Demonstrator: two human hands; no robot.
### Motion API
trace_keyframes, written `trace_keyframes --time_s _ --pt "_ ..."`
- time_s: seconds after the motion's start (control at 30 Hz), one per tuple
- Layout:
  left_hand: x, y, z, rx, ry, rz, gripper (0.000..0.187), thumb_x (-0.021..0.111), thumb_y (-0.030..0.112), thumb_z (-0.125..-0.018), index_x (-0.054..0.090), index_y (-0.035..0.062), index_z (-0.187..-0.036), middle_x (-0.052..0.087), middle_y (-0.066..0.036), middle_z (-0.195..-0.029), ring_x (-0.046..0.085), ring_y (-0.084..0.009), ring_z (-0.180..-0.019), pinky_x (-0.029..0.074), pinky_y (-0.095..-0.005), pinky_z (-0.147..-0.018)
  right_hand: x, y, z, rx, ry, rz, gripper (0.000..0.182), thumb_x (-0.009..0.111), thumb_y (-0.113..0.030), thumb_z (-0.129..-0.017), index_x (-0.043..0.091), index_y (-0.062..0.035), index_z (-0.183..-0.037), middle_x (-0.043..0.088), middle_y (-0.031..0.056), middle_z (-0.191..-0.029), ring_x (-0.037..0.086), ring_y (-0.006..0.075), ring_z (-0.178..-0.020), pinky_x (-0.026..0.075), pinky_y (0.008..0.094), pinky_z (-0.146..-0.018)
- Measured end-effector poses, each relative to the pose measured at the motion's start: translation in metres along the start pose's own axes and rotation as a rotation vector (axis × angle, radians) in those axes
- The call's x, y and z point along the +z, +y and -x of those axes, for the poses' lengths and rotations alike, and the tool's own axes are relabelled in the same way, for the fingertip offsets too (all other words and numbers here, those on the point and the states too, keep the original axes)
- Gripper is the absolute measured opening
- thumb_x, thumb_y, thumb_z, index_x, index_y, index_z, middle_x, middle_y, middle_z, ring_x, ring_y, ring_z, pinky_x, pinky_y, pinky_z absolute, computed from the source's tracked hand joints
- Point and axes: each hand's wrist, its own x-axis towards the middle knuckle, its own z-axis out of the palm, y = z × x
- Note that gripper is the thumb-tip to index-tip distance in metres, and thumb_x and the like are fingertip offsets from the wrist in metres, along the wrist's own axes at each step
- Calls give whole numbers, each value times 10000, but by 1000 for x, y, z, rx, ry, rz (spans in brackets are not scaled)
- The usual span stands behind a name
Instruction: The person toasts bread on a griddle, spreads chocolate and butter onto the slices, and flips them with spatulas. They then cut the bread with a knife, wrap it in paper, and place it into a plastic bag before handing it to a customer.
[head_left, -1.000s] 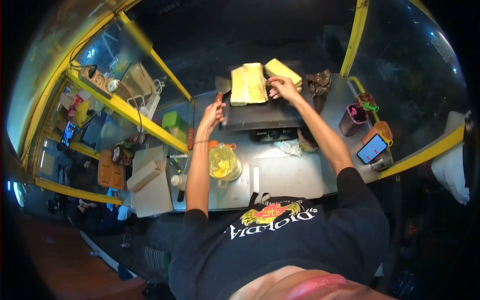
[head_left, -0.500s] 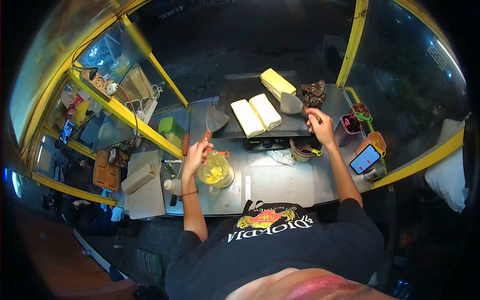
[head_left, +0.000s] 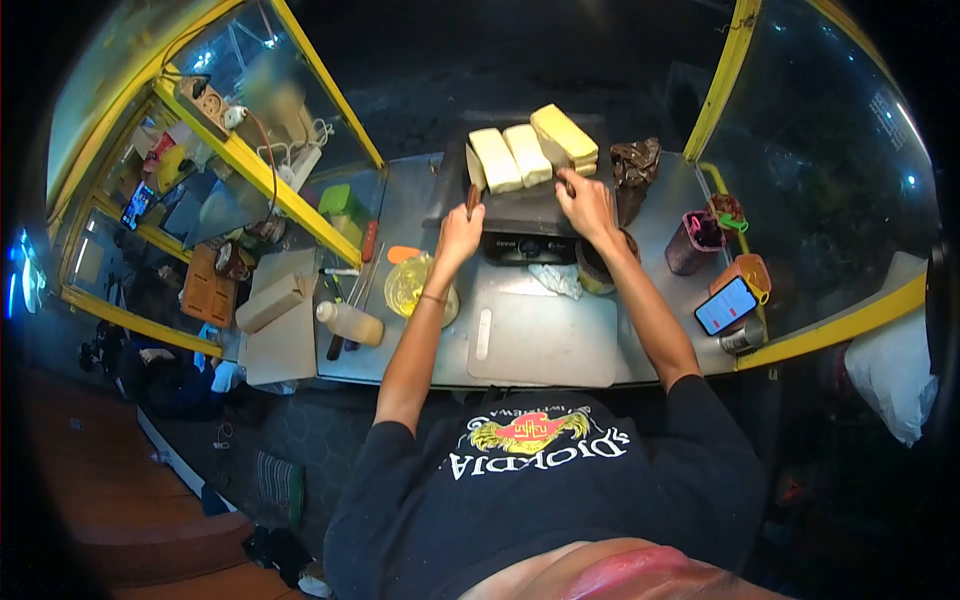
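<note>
My left hand (head_left: 460,232) is closed around the handle of a spatula (head_left: 475,172), whose blade stands against the left side of the pale bread blocks. With my right hand (head_left: 588,207) I grip a second spatula (head_left: 561,161), its blade at the right side of the two front blocks. The left bread block (head_left: 496,162) and the middle bread block (head_left: 527,155) lie side by side on the dark griddle (head_left: 515,213). Behind the right blade is a yellower bread block (head_left: 566,138), split into layers.
Below the griddle is a black stove (head_left: 520,248). A tub of yellow spread (head_left: 405,287), a squeeze bottle (head_left: 350,323) and a cutting board (head_left: 545,340) lie nearer me. At right are a black plastic bag (head_left: 636,163), a pink container (head_left: 694,243) and a phone (head_left: 726,305).
My left hand has brought its spatula from above the yellow tub forward to the bread's left side. My right spatula has dropped from over the back block to beside the front pair.
</note>
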Motion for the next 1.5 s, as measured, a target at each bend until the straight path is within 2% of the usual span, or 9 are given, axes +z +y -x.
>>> trace_keyframes --time_s 0.03,0.17,0.27,0.43,0.57,0.93,1.13,1.3,1.5 --pt "2 -5 -3 60 82 -71 440 508 391 -937 624 -23 -842 574 -187 -626 594 -327 -599 465 -418 -600 -9 -8 -1 6 14 25 254 637 -225 -883 670 -84 -1092 673 203 -786 665 397 -765 521 457 -666" --pt "-31 -2 56 -250 -120 431 491 522 439 -968 659 -32 -954 424 13 -543 433 -70 -490 392 -275 -475 -45 -8 25 20 60 36 235 614 -239 -893 669 -66 -1043 704 182 -808 696 344 -737 545 431 -633" --pt "-17 3 98 -393 -194 822 464 512 454 -982 646 10 -1001 307 82 -538 300 -30 -438 321 -225 -439 -50 17 51 433 -103 -539 334 618 -319 -939 651 -3 -1042 692 103 -770 657 137 -571 507 254 -460" --pt "38 -25 83 -488 -407 1483 459 459 450 -1015 582 24 -1134 245 99 -557 221 -40 -442 243 -230 -483 -49 15 77 635 -272 -769 444 551 -320 -990 453 -79 -1349 701 142 -860 633 146 -524 496 238 -430" --pt "49 -58 106 -570 -575 1856 518 583 506 -935 569 40 -1162 620 -29 -810 516 -112 -566 473 -256 -632 -23 -12 110 473 108 -665 416 591 -186 -976 452 -73 -1352 670 79 -789 542 75 -480 414 214 -403" --pt "-269 -204 236 -200 -570 1228 459 401 360 -1049 639 -32 -1072 348 67 -502 359 -49 -434 388 -237 -493 153 -327 171 361 -513 -1035 184 591 -146 -950 685 -12 -1034 584 -17 -750 507 56 -601 418 204 -519" --pt "-321 -379 247 -264 275 565 473 435 402 -1024 665 -3 -1106 697 -150 -939 670 -217 -890 509 -319 -806 370 -452 150 98 -818 -952 363 562 -296 -983 621 -24 -1217 648 73 -1145 562 178 -1103 447 322 -916" --pt "-343 -473 252 -310 236 -553 565 542 274 -921 399 74 -1429 314 -220 -1510 267 -434 -1398 240 -588 -1111 549 -443 74 167 -481 -696 482 611 -358 -907 578 -67 -1289 605 151 -1269 556 278 -1172 416 363 -992" --pt "-387 -506 256 -345 124 -504 597 443 388 -984 311 113 -1498 245 -186 -1563 175 -377 -1461 157 -578 -1150 569 -430 87 176 -608 -528 391 587 -296 -922 638 5 -1166 677 226 -1061 661 303 -929 497 388 -845"
